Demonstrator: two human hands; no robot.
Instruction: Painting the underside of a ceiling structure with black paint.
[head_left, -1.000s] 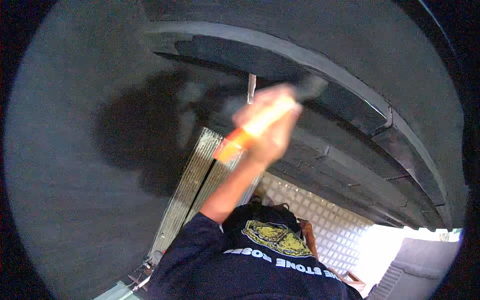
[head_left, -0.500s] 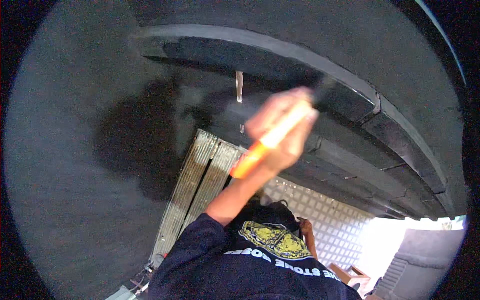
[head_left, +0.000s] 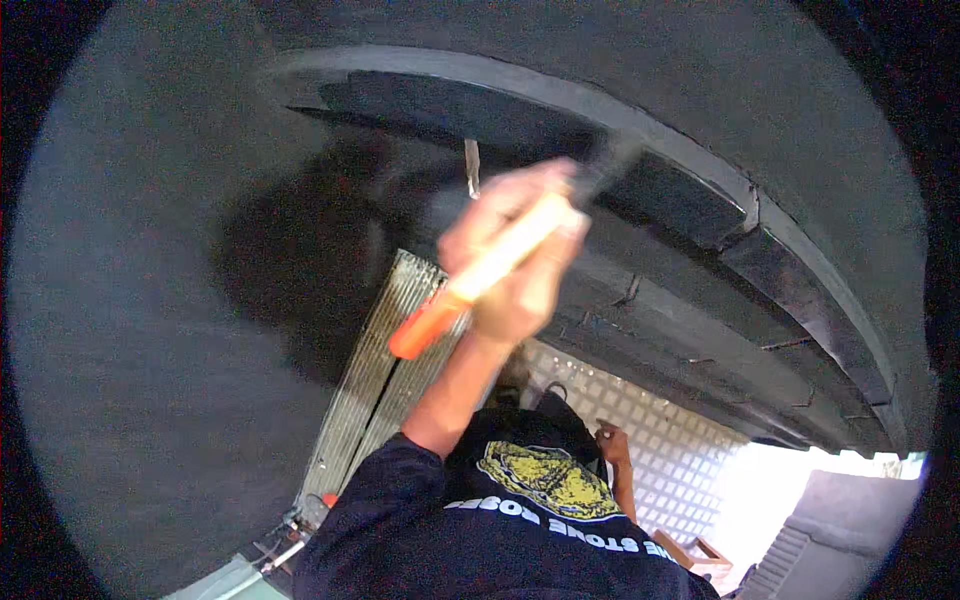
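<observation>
My left hand (head_left: 515, 250) is raised and closed around a paintbrush (head_left: 425, 328) with a pale handle that turns orange at its end. The brush head is blurred by motion and lies against the underside of a dark curved beam (head_left: 690, 190), by its pale grey rim. Lower down and farther off, my right hand (head_left: 612, 442) hangs at my side, beyond my black printed shirt. Its fingers look curled, and whatever may be in them is too small to make out.
Dark planks (head_left: 680, 310) run in steps below the beam. Weathered grooved boards (head_left: 370, 350) stand behind my left forearm. Pale square tiles (head_left: 660, 415) cover the floor, with an open wooden box (head_left: 705, 550) at the lower right. A dark wall (head_left: 130, 330) fills the left side.
My left hand and the paintbrush have moved left along the beam. The right hand stays at my side.
</observation>
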